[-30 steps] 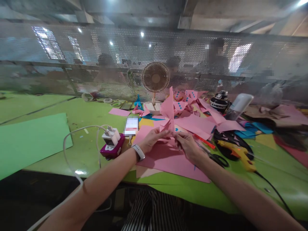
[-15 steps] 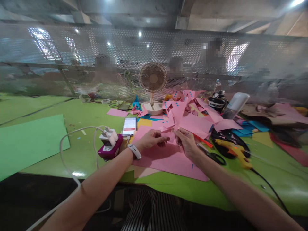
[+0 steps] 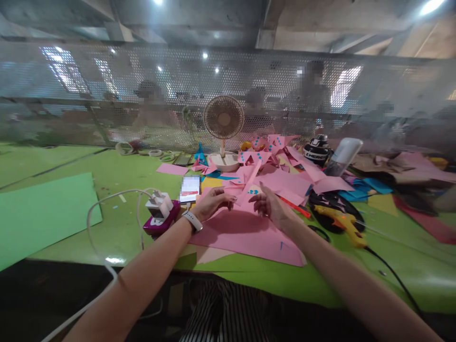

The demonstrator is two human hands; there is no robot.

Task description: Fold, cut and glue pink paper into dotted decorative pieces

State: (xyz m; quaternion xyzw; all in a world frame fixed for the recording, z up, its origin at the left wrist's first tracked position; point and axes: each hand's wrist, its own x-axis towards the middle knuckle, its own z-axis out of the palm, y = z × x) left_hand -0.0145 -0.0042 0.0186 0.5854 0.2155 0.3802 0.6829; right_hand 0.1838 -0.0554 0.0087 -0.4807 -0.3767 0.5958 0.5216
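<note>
My left hand (image 3: 213, 202), with a white watch on its wrist, hovers over a large pink paper sheet (image 3: 245, 235), fingers loosely curled and apart, holding nothing. My right hand (image 3: 269, 205) is beside it, fingers spread, also free. Just beyond both hands lies a folded pink paper piece with blue dots (image 3: 251, 183), on top of a pile of pink paper shapes (image 3: 281, 178). Neither hand touches it.
A yellow glue gun (image 3: 340, 221) and black scissors (image 3: 318, 232) lie right of my right hand. A purple power strip with white chargers (image 3: 160, 213) and a phone (image 3: 190, 189) sit at left. A small fan (image 3: 223, 128) stands behind. A green sheet (image 3: 42, 209) lies far left.
Both hands have let go of the folded pink piece, which now lies on the pile. The fingers have opened and the hands have drawn slightly apart.
</note>
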